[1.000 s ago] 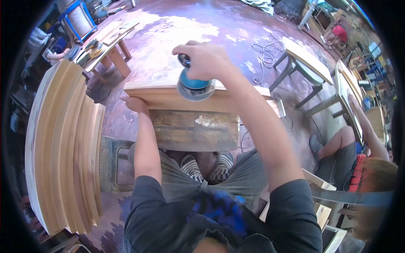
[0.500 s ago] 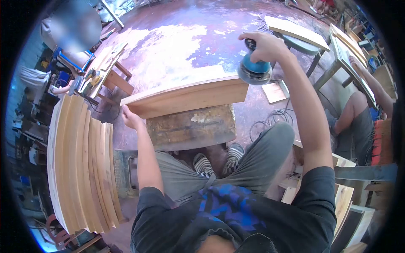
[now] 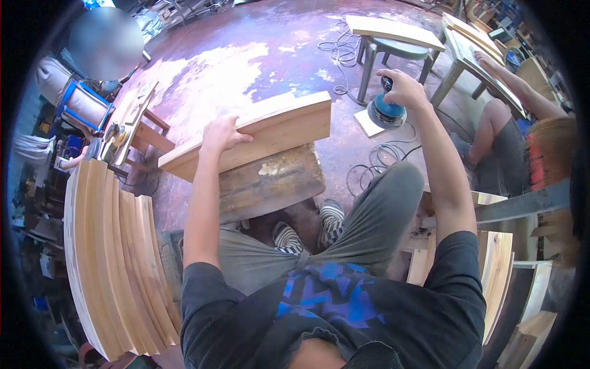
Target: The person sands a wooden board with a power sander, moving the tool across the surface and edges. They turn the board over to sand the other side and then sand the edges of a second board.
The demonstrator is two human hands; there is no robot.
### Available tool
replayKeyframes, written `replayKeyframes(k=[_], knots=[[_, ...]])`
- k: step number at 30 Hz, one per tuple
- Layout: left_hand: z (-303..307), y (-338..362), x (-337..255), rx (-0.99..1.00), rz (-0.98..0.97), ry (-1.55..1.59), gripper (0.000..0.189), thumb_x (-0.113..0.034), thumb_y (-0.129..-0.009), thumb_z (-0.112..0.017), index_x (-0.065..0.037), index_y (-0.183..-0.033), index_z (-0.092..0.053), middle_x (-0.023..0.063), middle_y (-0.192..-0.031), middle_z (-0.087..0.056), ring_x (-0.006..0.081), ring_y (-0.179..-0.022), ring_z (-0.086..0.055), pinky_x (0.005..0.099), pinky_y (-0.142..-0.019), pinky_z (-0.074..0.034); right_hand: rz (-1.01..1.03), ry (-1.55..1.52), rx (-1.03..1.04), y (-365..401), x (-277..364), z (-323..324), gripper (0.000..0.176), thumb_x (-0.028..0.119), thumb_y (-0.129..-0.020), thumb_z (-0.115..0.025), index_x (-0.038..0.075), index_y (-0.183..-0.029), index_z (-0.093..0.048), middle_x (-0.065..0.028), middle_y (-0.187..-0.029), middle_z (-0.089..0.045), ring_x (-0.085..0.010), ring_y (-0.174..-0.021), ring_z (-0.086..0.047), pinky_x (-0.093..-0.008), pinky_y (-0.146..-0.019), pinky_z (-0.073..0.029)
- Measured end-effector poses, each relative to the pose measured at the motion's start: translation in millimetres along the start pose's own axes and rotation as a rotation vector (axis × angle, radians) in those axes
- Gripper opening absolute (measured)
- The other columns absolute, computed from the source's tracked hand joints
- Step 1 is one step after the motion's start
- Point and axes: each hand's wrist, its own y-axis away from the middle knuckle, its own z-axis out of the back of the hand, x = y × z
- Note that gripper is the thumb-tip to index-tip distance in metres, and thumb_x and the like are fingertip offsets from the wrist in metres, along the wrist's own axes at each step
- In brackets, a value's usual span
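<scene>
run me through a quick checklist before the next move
1. Left hand has hold of the wooden board: ok, it clasps the upper edge.
2. Right hand holds the blue sander: ok.
3. Blue sander clear of the wooden board: ok, apart, off to the right.
4. Wooden board fully borne by the worn bench: cannot tell, underside hidden.
5. Blue sander switched off: cannot tell.
6. Plank stack clear of the left hand: ok, apart.

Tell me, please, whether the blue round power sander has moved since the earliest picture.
Yes, rightward: against the low, worn brown bench, the blue round power sander has gone from beyond its middle to past its right end.
</scene>
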Motion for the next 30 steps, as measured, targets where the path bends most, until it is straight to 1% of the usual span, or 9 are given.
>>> replayKeyframes(k=[4, 8, 10, 14, 16, 19, 22, 26, 30], knots=[[-3, 14, -6, -0.021, -0.025, -0.041, 0.067, -0.06, -0.071, -0.089, -0.007, -0.109, -0.075, 0.0182, -0.098, -0.078, 0.0391, -0.097, -0.074, 0.0501, -0.084, -0.057, -0.063, 0.015, -0.081, 15, -9, 7, 0.082, 0.019, -0.066, -0.077, 0.034, -0.145, -0.065, -0.0048, -0.142, -0.067, -0.0315, -0.128, -0.067, -0.0462, -0.104, -0.057], [-16, 31, -5, -0.065, -0.082, -0.047, 0.065, -0.058, -0.072, -0.089, -0.008, -0.11, -0.074, 0.0177, -0.095, -0.077, 0.0395, -0.093, -0.074, 0.0497, -0.082, -0.057, -0.119, 0.029, -0.248, 19, -11, -9, 0.075, 0.022, -0.073, -0.073, 0.034, -0.146, -0.063, -0.0028, -0.145, -0.065, -0.0332, -0.127, -0.066, -0.0473, -0.102, -0.057], [-19, 46, -9, -0.067, -0.005, -0.13, 0.049, -0.049, -0.076, -0.088, -0.011, -0.103, -0.072, 0.0184, -0.098, -0.077, 0.0364, -0.094, -0.075, 0.0484, -0.072, -0.058, -0.175, 0.013, -0.366, 17, -11, -17, 0.072, 0.026, -0.075, -0.073, 0.036, -0.146, -0.061, 0.0007, -0.149, -0.062, -0.0337, -0.129, -0.065, -0.0483, -0.103, -0.057], [-82, 80, 38, -0.249, -0.096, -0.17, 0.037, -0.027, -0.074, -0.087, -0.011, -0.105, -0.073, 0.0156, -0.101, -0.077, 0.0356, -0.091, -0.075, 0.0483, -0.073, -0.059, -0.308, -0.174, -0.502, 5, -17, -33, 0.075, 0.029, -0.074, -0.077, 0.036, -0.147, -0.061, -0.0001, -0.15, -0.062, -0.0333, -0.13, -0.064, -0.0477, -0.106, -0.055], [-98, 101, 46, -0.479, -0.287, -0.026, 0.044, -0.012, -0.069, -0.082, -0.009, -0.112, -0.074, 0.0131, -0.107, -0.077, 0.034, -0.091, -0.074, 0.0485, -0.077, -0.06, -0.332, -0.267, -0.547, 2, -18, -44, 0.074, 0.029, -0.075, -0.076, 0.037, -0.147, -0.06, -0.0003, -0.15, -0.061, -0.035, -0.13, -0.063, -0.0485, -0.106, -0.055], [-106, 125, 33, -0.429, -0.407, -0.02, 0.054, -0.01, -0.07, -0.084, -0.005, -0.122, -0.073, 0.0134, -0.117, -0.077, 0.0337, -0.1, -0.075, 0.0466, -0.087, -0.061, -0.328, -0.482, -0.63, -5, -23, -76, 0.081, 0.03, -0.071, -0.08, 0.03, -0.149, -0.06, -0.0076, -0.147, -0.063, -0.0358, -0.13, -0.064, -0.0498, -0.107, -0.054], [-122, 134, 28, -0.412, -0.495, -0.025, 0.06, -0.014, -0.07, -0.086, -0.002, -0.127, -0.072, 0.0147, -0.13, -0.075, 0.0335, -0.113, -0.073, 0.0441, -0.096, -0.06, -0.321, -1.081, -0.554, 4, -39, -119, 0.093, 0.02, -0.063, -0.09, 0.013, -0.15, -0.06, -0.0161, -0.139, -0.067, -0.0299, -0.122, -0.067, -0.0449, -0.107, -0.052], [-127, 141, 22, -0.32, -0.471, -0.027, 0.058, -0.019, -0.077, -0.088, -0.002, -0.13, -0.072, 0.0153, -0.135, -0.073, 0.0333, -0.122, -0.07, 0.043, -0.1, -0.058, -0.408, -1.444, -0.399, 13, -68, -179, 0.087, 0.008, -0.069, -0.09, 0.004, -0.15, -0.058, -0.015, -0.141, -0.065, -0.027, -0.123, -0.066, -0.0382, -0.106, -0.052], [-133, 154, -11, -0.282, -0.341, 0.068, 0.054, -0.025, -0.087, -0.085, -0.002, -0.134, -0.07, 0.0182, -0.144, -0.067, 0.0401, -0.134, -0.061, 0.0533, -0.115, -0.046, -0.42, -1.473, -0.321, 29, -68, -203, 0.09, 0.008, -0.067, -0.09, 0.003, -0.151, -0.059, -0.016, -0.138, -0.065, -0.0262, -0.123, -0.065, -0.0379, -0.107, -0.051]])
